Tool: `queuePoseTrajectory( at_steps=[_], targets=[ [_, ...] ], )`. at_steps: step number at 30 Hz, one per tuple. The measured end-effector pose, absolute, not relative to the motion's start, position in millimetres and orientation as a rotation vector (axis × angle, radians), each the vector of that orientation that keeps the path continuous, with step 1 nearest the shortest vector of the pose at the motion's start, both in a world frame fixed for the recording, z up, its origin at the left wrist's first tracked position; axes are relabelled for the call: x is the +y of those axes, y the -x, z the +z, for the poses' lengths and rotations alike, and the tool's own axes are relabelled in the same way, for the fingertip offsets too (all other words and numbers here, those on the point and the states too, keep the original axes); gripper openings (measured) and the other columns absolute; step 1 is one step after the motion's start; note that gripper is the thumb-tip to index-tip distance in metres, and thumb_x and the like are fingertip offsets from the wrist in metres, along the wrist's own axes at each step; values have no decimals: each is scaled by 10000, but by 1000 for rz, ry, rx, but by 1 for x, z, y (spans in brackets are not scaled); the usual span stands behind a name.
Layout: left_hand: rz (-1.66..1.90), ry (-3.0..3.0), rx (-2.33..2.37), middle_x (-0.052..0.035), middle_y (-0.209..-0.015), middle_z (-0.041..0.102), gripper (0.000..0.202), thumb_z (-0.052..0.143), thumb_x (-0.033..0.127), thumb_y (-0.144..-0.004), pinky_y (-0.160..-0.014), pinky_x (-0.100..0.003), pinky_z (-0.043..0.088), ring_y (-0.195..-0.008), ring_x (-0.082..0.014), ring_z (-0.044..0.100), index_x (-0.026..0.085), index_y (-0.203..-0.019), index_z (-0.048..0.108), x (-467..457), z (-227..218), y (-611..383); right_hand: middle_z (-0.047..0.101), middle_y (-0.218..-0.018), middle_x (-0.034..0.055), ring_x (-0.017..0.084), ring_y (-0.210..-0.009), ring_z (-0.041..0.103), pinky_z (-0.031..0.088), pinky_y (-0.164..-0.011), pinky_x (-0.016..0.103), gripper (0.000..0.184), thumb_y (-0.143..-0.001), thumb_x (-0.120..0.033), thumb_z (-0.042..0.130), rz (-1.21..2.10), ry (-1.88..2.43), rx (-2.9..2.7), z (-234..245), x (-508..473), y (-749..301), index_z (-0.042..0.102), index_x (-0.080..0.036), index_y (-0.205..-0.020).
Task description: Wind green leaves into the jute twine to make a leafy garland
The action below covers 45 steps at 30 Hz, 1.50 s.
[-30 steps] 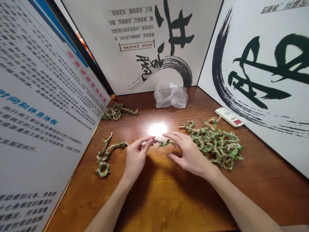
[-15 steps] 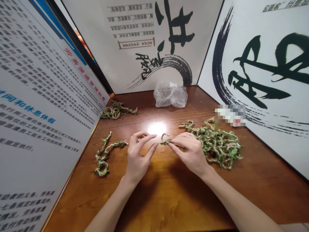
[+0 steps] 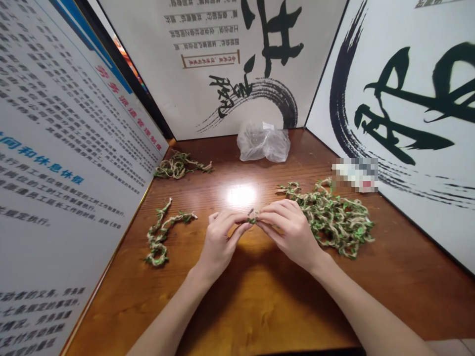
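Note:
Between my two hands is a short bit of leafy twine (image 3: 253, 216), tan rope with small green leaves. My left hand (image 3: 224, 237) pinches its left side between thumb and fingers. My right hand (image 3: 291, 230) grips it from the right with fingertips closed. Most of what the fingers hold is hidden behind them. Just right of my right hand lies a tangled pile of leafy twine (image 3: 339, 222). To the left of my left hand, a separate length of leafy twine (image 3: 158, 237) lies bent on the table.
A smaller bundle of leafy twine (image 3: 180, 165) lies at the back left of the wooden table (image 3: 260, 306). A crumpled clear plastic bag (image 3: 263, 143) sits at the back. A blurred-out item (image 3: 356, 175) lies at the right. Printed panels (image 3: 208, 99) wall the table in.
My left hand has moved right and closed its open thumb and fingers on the twine held by my right hand. The camera view has shifted slightly.

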<state>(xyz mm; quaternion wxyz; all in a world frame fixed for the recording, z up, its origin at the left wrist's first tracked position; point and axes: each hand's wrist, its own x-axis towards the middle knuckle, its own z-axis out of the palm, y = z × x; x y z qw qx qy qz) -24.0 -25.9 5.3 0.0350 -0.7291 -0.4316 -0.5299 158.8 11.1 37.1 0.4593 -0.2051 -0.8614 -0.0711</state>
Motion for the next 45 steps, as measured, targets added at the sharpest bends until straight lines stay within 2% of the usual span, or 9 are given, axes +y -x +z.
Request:
queuePoseTrajectory(
  at_steps=[4, 13, 16, 22, 26, 31, 37, 39, 45],
  targets=[
    [-1687, 2258, -1406, -36, -864, 715, 218, 535, 359, -926, -788, -307, 381, -818, -167, 645, 198, -883, 675, -25, 4, 24, 669, -910, 57, 184, -889, 579, 390, -836, 348, 93, -926, -211, 540, -96, 567, -2161, 35, 10, -158, 621, -175, -900],
    [-2141, 2375, -1616, -62, -922, 731, 195, 611, 328, -854, -789, -281, 513, -854, -194, 681, 176, -891, 728, -25, 7, 17, 588, -873, 32, 150, -850, 555, 431, -778, 260, 121, -952, -238, 466, 638, 608, -2042, 28, 8, -150, 517, -180, -858],
    [-2100, 2308, -1651, -47, -861, 735, 177, 632, 319, -829, -730, -263, 515, -791, -185, 685, 174, -852, 730, -26, 7, 18, 608, -891, 33, 160, -865, 559, 401, -815, 294, 103, -937, -252, 507, 465, 651, -2064, 28, 8, -149, 552, -174, -885],
    [-1750, 2239, -1426, 0, -827, 720, 83, 638, 242, -820, -756, -258, 470, -751, -143, 658, 206, -848, 708, -25, 6, 24, 650, -885, 23, 179, -855, 557, 326, -813, 339, 97, -850, -226, 653, -46, 673, -2171, 28, 7, -153, 589, -171, -897],
    [-1691, 2205, -1440, 13, -793, 715, 72, 637, 234, -802, -724, -257, 453, -730, -143, 653, 209, -820, 702, -23, 5, 24, 645, -890, 8, 165, -855, 545, 316, -824, 332, 50, -860, -157, 624, -20, 689, -2142, 27, 6, -151, 593, -186, -886],
    [-1812, 2279, -1700, 10, -761, 711, 130, 606, 283, -812, -668, -233, 464, -702, -143, 656, 189, -770, 686, -24, 8, 23, 610, -892, 7, 142, -852, 550, 350, -814, 301, 34, -897, -197, 543, 318, 727, -2067, 26, 5, -148, 528, -170, -884],
    [-1718, 2254, -1738, -6, -780, 697, 137, 600, 298, -785, -706, -266, 439, -740, -163, 625, 195, -777, 691, -24, 2, 18, 595, -856, 45, 208, -876, 514, 303, -856, 386, 43, -776, -192, 572, 19, 877, -2228, 28, 4, -150, 549, -159, -792],
    [-1729, 2270, -1816, -19, -775, 689, 159, 585, 307, -781, -687, -267, 433, -731, -166, 611, 183, -776, 684, -23, 0, 17, 587, -870, 37, 197, -876, 512, 310, -853, 375, 37, -794, -202, 572, 146, 850, -2170, 29, 4, -151, 564, -168, -783],
    [-2209, 2364, -2043, -24, -731, 630, 237, 627, 384, -716, -641, -241, 420, -672, -140, 543, 150, -748, 635, -21, 8, 17, 517, -862, 14, 145, -793, 496, 381, -772, 290, 179, -845, -362, 577, 1080, 568, -1821, 27, 13, -149, 531, -189, -860]
  ],
)
